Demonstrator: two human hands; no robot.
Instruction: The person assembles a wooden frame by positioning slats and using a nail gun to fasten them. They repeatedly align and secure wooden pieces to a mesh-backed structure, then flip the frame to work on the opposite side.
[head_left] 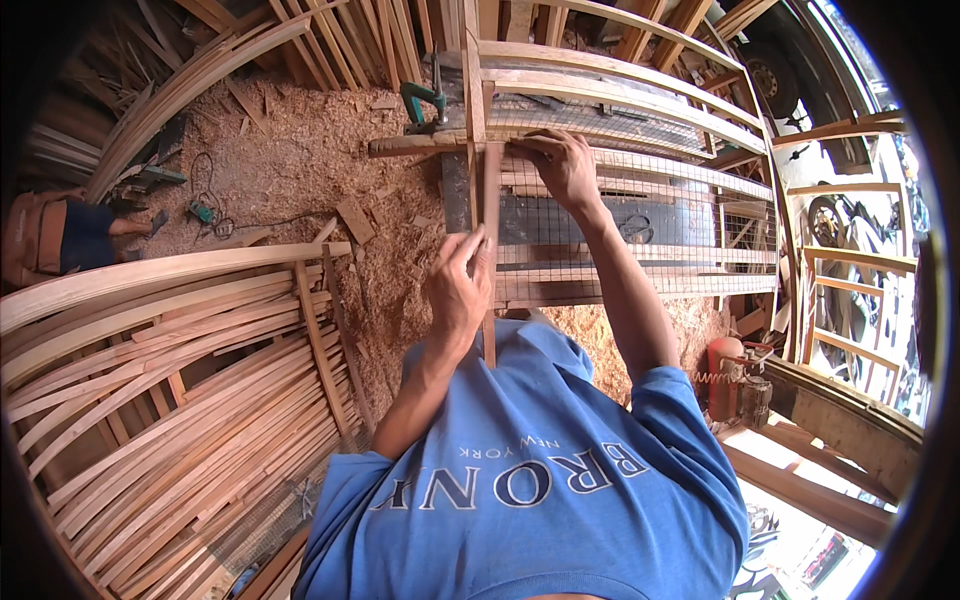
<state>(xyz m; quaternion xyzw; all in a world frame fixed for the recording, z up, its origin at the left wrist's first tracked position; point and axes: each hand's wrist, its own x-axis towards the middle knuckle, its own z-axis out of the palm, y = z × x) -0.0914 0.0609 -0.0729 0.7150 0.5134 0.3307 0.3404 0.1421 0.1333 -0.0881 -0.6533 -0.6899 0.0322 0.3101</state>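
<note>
A short wooden strip lies along the left rail of a wooden frame. My left hand is closed, thumb and fingers pinching the strip's near end. Close to its far end is my right hand, fingers bent and pressed together at the edge of the wire mesh; whatever lies under those fingertips is hidden. The mesh spreads rightward across the frame's slats. A green clamp sits at the frame's left edge, just beyond a wooden bar.
Curved wooden strips are piled at the left. Wood shavings cover the floor around a green power tool and its cord. Another person is partly visible at far left. An orange tank stands at the right.
</note>
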